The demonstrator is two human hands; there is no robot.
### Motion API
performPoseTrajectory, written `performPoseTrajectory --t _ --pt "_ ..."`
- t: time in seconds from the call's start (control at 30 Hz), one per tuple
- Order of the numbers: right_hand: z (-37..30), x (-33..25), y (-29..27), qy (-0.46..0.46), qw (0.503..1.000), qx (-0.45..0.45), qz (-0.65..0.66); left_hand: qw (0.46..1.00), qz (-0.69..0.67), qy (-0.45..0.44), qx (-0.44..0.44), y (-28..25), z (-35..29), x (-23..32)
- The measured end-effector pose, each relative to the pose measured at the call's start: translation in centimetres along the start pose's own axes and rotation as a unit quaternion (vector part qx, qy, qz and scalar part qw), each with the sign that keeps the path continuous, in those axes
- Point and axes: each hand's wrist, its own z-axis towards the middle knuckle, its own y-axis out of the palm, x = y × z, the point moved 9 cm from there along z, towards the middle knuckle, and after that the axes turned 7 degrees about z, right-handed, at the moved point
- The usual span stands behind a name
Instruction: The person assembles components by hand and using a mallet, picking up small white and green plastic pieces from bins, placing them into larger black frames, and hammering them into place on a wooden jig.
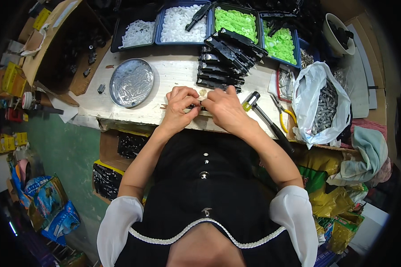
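Note:
My left hand and my right hand work close together at the bench's front edge. Fingers of both are bent and pinched round a small dark part, mostly covered by them, so its kind is unclear. Just beyond lies a stack of long black plastic parts, with more heaped loosely on top. Right of my right hand, a hammer with a yellowish striking face and black grip lies slantwise. Beside it are pliers with yellow handles. To the left of my left hand is a round metal tin holding thin shiny metal pieces.
Along the back stand trays of white pieces and green pieces. A white plastic bag of grey parts sits at right, near folded cloths. An open cardboard box with black parts stands at left.

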Motion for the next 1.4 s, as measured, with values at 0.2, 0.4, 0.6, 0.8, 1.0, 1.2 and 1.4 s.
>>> performPoseTrajectory --t 0.2,0.4,0.6,0.8,1.0,1.2,1.4 --pt "-7.3 8.0 -8.9 0.115 0.981 0.154 -0.017 1.0 -0.001 -0.016 -0.017 0.3 0.6 -0.3" --pt "-20.2 18.8 -20.4 0.341 0.855 0.226 -0.318 0.998 0.056 0.008 -0.025 0.1 0.9 0.2" --pt "-26.8 29.5 -15.8 0.486 0.813 0.021 -0.32 0.997 0.049 0.043 -0.043 1.2 0.7 0.7" --pt "-25.6 32.8 -12.4 0.512 0.799 0.014 -0.316 0.996 0.075 0.047 -0.031 0.1 0.1 1.4" --pt "-27.1 34.4 -11.6 0.486 0.828 0.107 -0.259 0.989 0.094 0.117 0.005 -2.5 2.9 0.3" --pt "-24.9 32.2 -12.1 0.474 0.872 0.07 -0.102 0.922 0.345 -0.136 0.109 -15.3 11.7 -13.3" --pt "-22.7 29.5 -12.2 0.465 0.877 0.032 -0.12 0.905 0.324 -0.259 -0.094 -12.8 14.4 -20.8"
